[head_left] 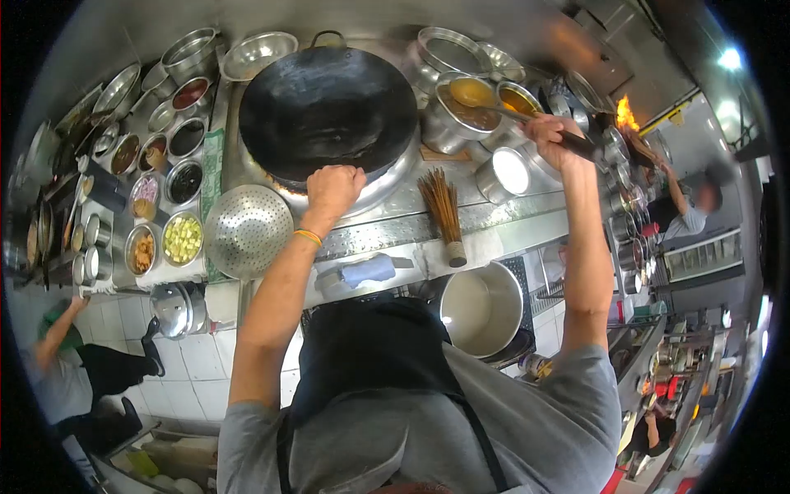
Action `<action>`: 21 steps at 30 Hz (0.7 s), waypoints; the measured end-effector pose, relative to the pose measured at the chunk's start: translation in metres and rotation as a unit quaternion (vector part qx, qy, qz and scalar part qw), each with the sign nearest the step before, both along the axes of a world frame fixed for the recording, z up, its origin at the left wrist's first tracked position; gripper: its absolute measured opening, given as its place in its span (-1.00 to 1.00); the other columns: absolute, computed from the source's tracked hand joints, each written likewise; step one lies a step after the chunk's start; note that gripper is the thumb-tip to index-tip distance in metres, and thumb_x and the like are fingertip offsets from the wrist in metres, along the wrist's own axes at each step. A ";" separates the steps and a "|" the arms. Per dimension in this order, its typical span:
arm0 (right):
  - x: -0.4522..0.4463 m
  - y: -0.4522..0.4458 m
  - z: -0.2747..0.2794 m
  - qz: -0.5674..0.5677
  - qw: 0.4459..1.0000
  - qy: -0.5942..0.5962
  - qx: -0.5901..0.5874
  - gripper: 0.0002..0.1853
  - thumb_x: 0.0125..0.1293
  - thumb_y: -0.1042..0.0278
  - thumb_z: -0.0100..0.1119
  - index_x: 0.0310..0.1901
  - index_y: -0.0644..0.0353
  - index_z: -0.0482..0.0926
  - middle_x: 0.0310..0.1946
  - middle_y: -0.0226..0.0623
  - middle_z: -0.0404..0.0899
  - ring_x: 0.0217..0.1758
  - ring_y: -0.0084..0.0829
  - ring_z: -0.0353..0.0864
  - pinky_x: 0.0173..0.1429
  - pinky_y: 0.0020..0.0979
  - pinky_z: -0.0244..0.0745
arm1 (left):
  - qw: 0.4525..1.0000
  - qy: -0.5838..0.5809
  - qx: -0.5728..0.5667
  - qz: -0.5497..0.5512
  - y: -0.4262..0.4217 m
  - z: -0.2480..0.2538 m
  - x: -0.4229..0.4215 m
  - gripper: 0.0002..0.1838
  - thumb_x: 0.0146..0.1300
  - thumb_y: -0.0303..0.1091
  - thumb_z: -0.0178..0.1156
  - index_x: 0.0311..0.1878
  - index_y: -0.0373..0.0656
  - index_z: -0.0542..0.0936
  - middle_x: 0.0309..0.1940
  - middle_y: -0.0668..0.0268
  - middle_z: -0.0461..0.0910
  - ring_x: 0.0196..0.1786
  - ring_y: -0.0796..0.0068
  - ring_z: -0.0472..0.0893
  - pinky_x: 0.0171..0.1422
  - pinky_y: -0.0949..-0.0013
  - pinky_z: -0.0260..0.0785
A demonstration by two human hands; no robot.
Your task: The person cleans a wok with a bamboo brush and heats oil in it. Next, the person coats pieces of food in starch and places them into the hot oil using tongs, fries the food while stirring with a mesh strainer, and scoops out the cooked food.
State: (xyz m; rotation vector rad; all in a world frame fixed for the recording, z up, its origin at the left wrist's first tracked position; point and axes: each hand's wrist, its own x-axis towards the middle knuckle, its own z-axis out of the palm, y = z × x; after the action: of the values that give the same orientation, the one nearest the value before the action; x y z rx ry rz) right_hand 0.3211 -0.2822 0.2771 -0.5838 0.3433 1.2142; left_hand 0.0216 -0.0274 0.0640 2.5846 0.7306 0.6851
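Note:
My left hand [333, 191] is a closed fist at the near rim of a large black wok [329, 111], gripping it there; the part inside the fist is hidden. The wok rests on a round metal burner ring, its dark inner surface shiny in streaks. In my right hand [555, 138] is the dark handle of a ladle [471, 92]. Yellow-orange liquid shows in the ladle's bowl, which is over a steel pot [444, 132] of brownish liquid. Beside that pot, another container holds orange liquid [518, 101].
A perforated strainer [248, 230] lies left of the wok, near bowls of diced green pieces [182, 239] and sauces. A bamboo brush [443, 210], a folded blue cloth [368, 270] and a deep pot [482, 309] are nearer me. Other people work at both sides; flames [627, 114] rise at right.

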 end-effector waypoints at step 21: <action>-0.126 0.088 -0.048 0.189 0.878 -0.399 -0.187 -0.88 0.35 0.42 0.12 -0.33 0.21 0.41 -0.57 -0.45 0.40 -0.76 -0.69 0.27 -0.74 -0.53 0.17 | 1.000 -0.009 0.019 0.004 -0.005 0.014 -0.004 -0.66 0.23 -0.10 0.19 -0.53 -0.09 0.71 -0.57 0.07 0.64 -0.46 0.00 0.67 -0.30 0.01 0.55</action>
State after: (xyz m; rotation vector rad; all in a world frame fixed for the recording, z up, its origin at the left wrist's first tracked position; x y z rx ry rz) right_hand 0.1952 -0.1945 0.2288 -1.4779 -0.2663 1.1670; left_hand 0.0180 -0.0324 0.0782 2.6068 0.7298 0.7303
